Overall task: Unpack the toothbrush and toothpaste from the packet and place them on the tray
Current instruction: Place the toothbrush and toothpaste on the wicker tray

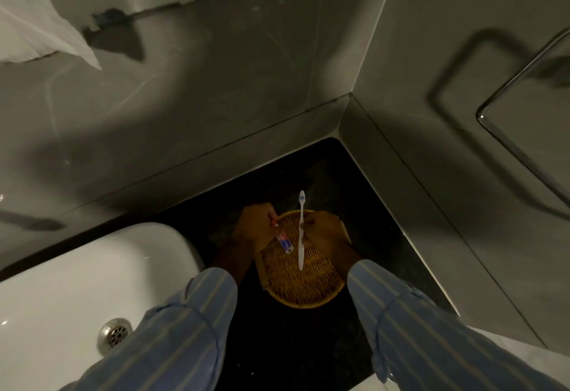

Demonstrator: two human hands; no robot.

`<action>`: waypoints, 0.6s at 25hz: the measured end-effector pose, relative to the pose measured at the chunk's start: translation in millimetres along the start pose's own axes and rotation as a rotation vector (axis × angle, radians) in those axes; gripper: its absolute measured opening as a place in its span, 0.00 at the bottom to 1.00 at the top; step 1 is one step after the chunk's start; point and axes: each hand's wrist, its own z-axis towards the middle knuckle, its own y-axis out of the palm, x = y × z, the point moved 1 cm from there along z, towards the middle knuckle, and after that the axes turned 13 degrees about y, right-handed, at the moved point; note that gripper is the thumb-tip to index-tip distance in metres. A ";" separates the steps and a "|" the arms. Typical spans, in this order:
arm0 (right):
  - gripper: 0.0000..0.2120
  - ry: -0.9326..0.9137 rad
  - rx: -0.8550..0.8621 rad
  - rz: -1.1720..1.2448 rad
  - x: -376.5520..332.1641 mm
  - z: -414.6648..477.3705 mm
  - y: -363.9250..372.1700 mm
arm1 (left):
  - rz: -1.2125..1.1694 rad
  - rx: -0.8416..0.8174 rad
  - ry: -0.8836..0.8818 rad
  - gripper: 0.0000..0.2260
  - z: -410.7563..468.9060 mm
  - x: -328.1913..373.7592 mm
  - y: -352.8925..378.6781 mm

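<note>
1. Grey glossy walls (216,76) were seen meeting in a corner, dimly lit.
2. A black speckled worktop (385,221) was set into that corner.
3. A white basin (77,282) with a metal drain (115,333) was sunk at the left.
4. A chrome rail (524,60) was fixed to the right wall.
5. A white towel (34,23) was hung at the upper left.

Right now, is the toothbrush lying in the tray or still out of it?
Out of it. The right hand holds the toothbrush by its middle above the tray, its head pointing away, beyond the rim.
</note>
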 end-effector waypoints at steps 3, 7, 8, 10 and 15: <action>0.07 0.007 0.003 -0.006 -0.4 -0.2 1.3 | 0.000 0.008 -0.030 0.10 -0.7 0.1 -0.2; 0.09 0.005 0.018 0.011 -1.2 -5.6 3.3 | -0.006 0.005 -0.041 0.08 -0.7 0.0 -0.7; 0.10 0.011 0.010 0.017 -1.8 -8.4 3.1 | -0.005 0.003 -0.041 0.08 -0.4 -0.4 -0.7; 0.10 0.013 -0.005 0.056 -2.3 -10.7 3.5 | 0.000 0.004 -0.043 0.08 -0.2 -1.7 -0.9; 0.08 -0.010 0.020 0.153 0.0 -25.3 -5.3 | 0.014 0.029 -0.016 0.12 -3.7 -1.1 -2.6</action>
